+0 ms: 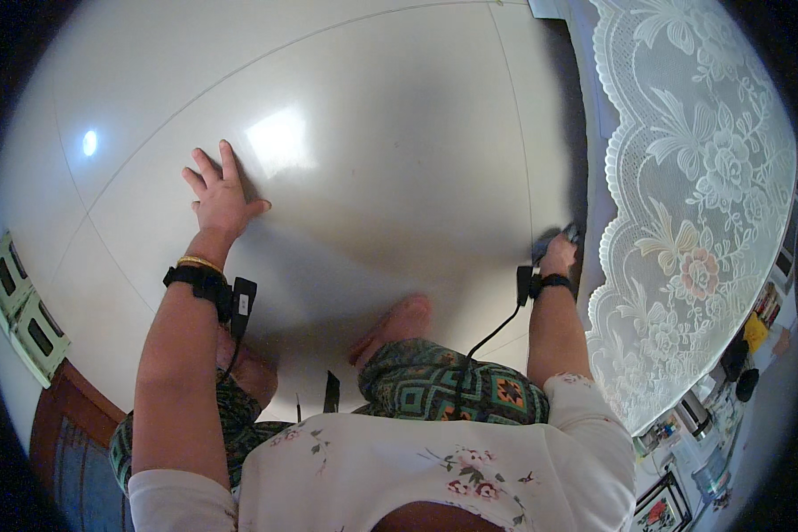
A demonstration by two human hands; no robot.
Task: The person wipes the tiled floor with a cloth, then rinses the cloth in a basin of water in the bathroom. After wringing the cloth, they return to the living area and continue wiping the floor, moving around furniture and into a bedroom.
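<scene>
Palm down with fingers spread, my left hand appears to rest on the glossy tiled floor. It holds nothing. My right hand is at the right, beside the shadowed lower edge of furniture draped in white floral lace. A bunched dark grey cloth is in its grip and seems to touch the floor. Part of that cloth is hidden by the hand and the shadow. Each wrist wears a black strap with a small cabled device.
A bare foot is under me, between the arms. Pale green louvred panels stand at the left, near a brown-framed door. Past the lace, bottles and small items crowd the lower right, with a framed flower picture.
</scene>
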